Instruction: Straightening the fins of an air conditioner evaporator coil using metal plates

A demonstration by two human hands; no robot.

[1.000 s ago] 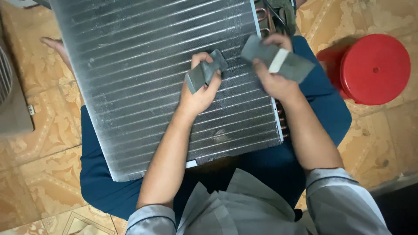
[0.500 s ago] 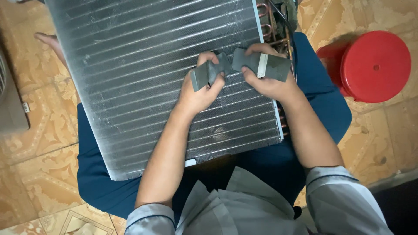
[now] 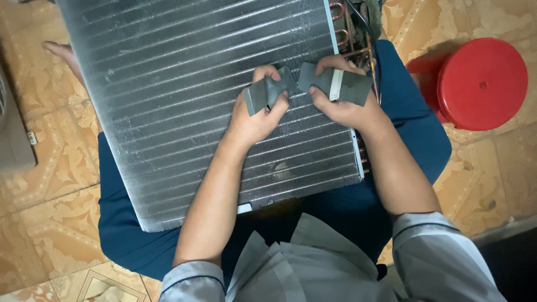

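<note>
My left hand [image 3: 258, 114] is curled shut around a grey foam strip [image 3: 269, 92], thumb across its lower face and fingers hooked over the top edge, so the piece bends a little in my grip. My right hand [image 3: 342, 106] is closed on a second grey strip [image 3: 349, 86], which has a pale band running across it; my thumb presses the near end and my fingers wrap over the far edge. The 2 strips sit almost end to end, their inner tips very near each other, though I cannot tell whether they actually touch. Both are held just above the finned coil [image 3: 184, 95], a wide silvery panel of thin horizontal fins that lies tilted across my lap, resting on my blue trousers [image 3: 417, 134]. My hands work over its upper right part, close to the right-hand edge. Along that edge copper tube bends [image 3: 342, 11] stick out past the frame, and more copper shows lower down beside my right wrist. A foot [image 3: 64, 56] pokes out from under the panel at the upper left, on the patterned tile floor [image 3: 39, 223]. A round red plastic stool [image 3: 478, 84] stands on the floor to my right, well apart from the coil. At the left edge of view sits part of a grey appliance [image 3: 11, 134], too cropped to identify.
</note>
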